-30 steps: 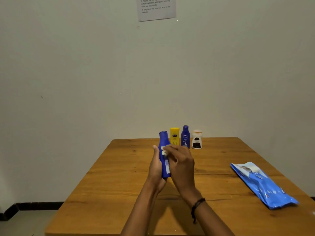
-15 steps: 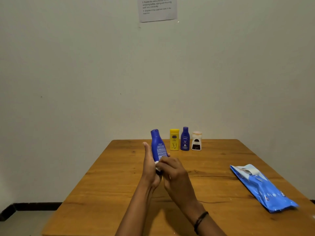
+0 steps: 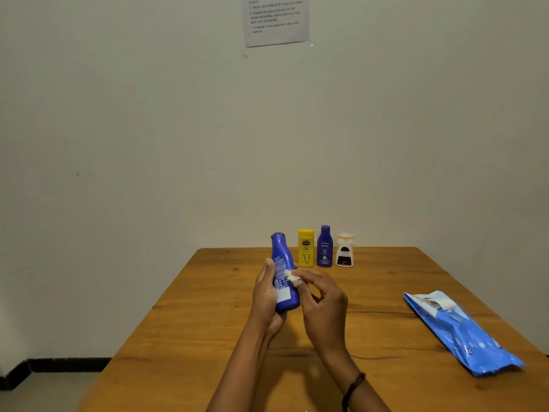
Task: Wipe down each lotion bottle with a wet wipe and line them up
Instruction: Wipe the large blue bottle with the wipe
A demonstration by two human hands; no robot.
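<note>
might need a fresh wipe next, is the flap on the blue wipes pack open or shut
Open: the white flap at the far end of the wipes pack is peeled back and curls upward.

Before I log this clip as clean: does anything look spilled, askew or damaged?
Nothing spilled or damaged. Only the wipes pack lies slanted near the table's right edge, flap peeled open. Three bottles stand upright in a row; the left hand holds a fourth bottle tilted.
</note>
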